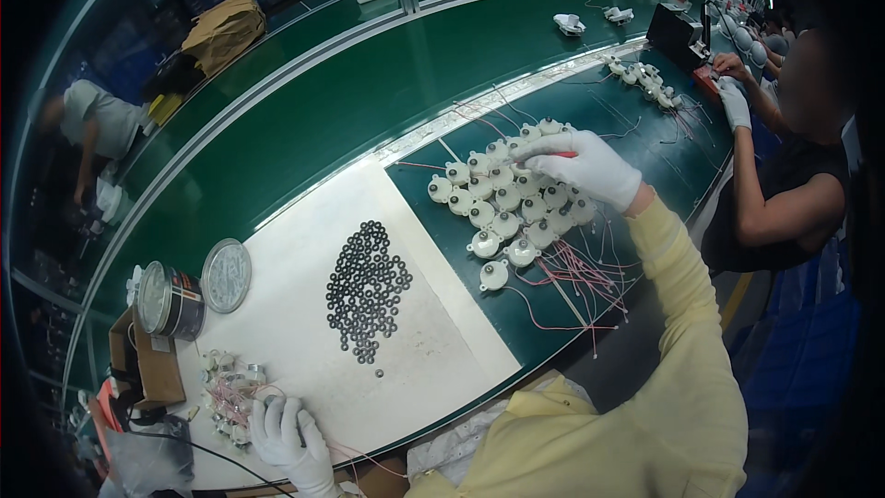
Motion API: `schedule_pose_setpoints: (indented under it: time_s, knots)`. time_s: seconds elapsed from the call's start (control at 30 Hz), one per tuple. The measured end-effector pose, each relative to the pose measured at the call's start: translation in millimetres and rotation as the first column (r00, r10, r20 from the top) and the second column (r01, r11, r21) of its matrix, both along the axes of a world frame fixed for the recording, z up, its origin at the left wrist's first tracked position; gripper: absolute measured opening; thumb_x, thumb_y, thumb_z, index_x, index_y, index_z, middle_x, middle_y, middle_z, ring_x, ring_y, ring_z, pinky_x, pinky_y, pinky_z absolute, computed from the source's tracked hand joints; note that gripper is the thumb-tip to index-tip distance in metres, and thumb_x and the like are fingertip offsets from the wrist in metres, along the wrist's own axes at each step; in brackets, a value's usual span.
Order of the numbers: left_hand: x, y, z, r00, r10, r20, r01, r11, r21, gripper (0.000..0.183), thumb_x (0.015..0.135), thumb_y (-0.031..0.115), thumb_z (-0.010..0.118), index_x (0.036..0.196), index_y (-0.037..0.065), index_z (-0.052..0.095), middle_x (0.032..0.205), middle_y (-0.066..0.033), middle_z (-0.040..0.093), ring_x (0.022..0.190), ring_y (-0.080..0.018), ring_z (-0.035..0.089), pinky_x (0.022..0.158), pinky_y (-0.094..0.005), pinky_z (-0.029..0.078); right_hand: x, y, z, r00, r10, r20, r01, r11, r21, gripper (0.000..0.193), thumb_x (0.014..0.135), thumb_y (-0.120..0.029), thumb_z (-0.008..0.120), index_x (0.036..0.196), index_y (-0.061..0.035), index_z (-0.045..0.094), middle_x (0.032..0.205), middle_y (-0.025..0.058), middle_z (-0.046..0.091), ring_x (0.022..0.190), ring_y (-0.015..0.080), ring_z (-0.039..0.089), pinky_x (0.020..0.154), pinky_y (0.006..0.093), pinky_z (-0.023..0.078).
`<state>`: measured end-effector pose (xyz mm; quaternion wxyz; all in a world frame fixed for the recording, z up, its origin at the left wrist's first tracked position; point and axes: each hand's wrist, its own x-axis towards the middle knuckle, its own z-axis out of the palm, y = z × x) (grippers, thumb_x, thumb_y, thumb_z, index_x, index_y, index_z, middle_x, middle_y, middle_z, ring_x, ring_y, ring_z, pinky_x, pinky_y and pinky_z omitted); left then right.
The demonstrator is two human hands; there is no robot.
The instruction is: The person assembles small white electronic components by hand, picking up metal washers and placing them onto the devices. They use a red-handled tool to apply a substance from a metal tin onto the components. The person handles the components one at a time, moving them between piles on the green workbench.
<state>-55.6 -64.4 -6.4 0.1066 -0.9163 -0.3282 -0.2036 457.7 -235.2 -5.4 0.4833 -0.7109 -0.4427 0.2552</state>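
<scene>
My right hand (595,166), in a white glove, is closed on a slim red-handled tool (564,154) over the far side of a cluster of small round white motors (505,197). Its tip is too small to make out. The motors stand close together, dark shafts up, with pink and white wires (576,277) trailing toward me. My left hand (290,443), also gloved, is at the edge of a jumbled pile of wired parts (230,392). Its fingers are bent and apart, the fingertips touching the pile. Small black rings (364,286) lie spread on the white sheet (295,231).
At the left stand an open tin (175,302), its round lid (226,275) and a cardboard box (152,364). A green conveyor (304,129) runs beyond the bench. To the right, a co-worker (784,166) handles parts near another motor cluster (643,81). A black cable (198,445) crosses the near left.
</scene>
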Motion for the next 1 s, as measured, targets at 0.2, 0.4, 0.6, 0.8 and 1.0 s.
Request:
schedule_pose_setpoints:
  time_s: [0.2, 0.4, 0.6, 0.8, 1.0]
  knots:
    - [0.5, -2.6, -1.2, 1.0, 0.009, 0.0, -0.009, 1.0, 0.02, 0.015, 0.091, 0.007, 0.064, 0.104, 0.003, 0.07, 0.111, -0.0168, 0.067, 0.118, -0.0463, 0.058, 0.102, -0.0567, 0.044, -3.8, 2.5, -8.0, 0.998, 0.012, 0.057, -0.01, 0.999, -0.041, 0.025, 0.097, -0.008, 0.067, 0.12, -0.0002, 0.075, 0.112, 0.0079, 0.077, 0.101, 0.0117, 0.069, 0.091, 0.0259, 0.053]
    - [4.0, -4.2, 1.9, 1.0, 0.006, -0.005, -0.006, 1.0, 0.011, 0.015, 0.09, 0.006, 0.064, 0.103, 0.003, 0.069, 0.111, -0.0172, 0.067, 0.117, -0.046, 0.058, 0.1, -0.0561, 0.045, 0.9, -7.1, -20.7, 0.999, -0.014, -0.037, 0.014, 1.0, 0.005, 0.025, 0.096, -0.009, 0.066, 0.119, -0.0035, 0.076, 0.109, 0.0065, 0.078, 0.096, 0.0096, 0.069, 0.087, 0.0249, 0.054]
    - [5.5, -4.5, 3.4, 1.0, -0.001, 0.0, 0.001, 1.0, 0.001, 0.016, 0.089, 0.006, 0.064, 0.103, 0.002, 0.069, 0.111, -0.0176, 0.067, 0.117, -0.0463, 0.058, 0.1, -0.056, 0.046, -3.8, -16.4, -10.6, 0.986, -0.078, -0.148, 0.069, 0.996, -0.062, 0.025, 0.095, -0.003, 0.064, 0.117, 0.0011, 0.075, 0.109, 0.0064, 0.077, 0.099, 0.0106, 0.069, 0.089, 0.0256, 0.054]
    - [1.4, -1.8, -1.1, 1.0, -0.016, -0.004, 0.016, 1.0, 0.011, 0.015, 0.09, 0.007, 0.063, 0.102, 0.001, 0.07, 0.111, -0.0178, 0.068, 0.117, -0.0463, 0.058, 0.103, -0.0566, 0.045, -2.8, -15.7, -9.6, 0.997, -0.059, -0.052, 0.063, 0.995, 0.081, 0.026, 0.094, -0.002, 0.063, 0.117, 0.0023, 0.075, 0.108, 0.0071, 0.077, 0.097, 0.0109, 0.069, 0.088, 0.0259, 0.054]
    - [3.3, -2.5, 1.5, 1.0, -0.019, 0.007, 0.019, 1.0, 0.003, 0.015, 0.09, 0.006, 0.063, 0.102, 0.001, 0.07, 0.111, -0.0178, 0.068, 0.117, -0.0463, 0.058, 0.103, -0.0568, 0.045, -6.9, -0.3, -9.9, 0.999, -0.047, -0.001, 0.047, 0.999, -0.007, 0.026, 0.094, -0.003, 0.065, 0.117, 0.0006, 0.075, 0.106, 0.0075, 0.078, 0.098, 0.0103, 0.069, 0.088, 0.0249, 0.054]
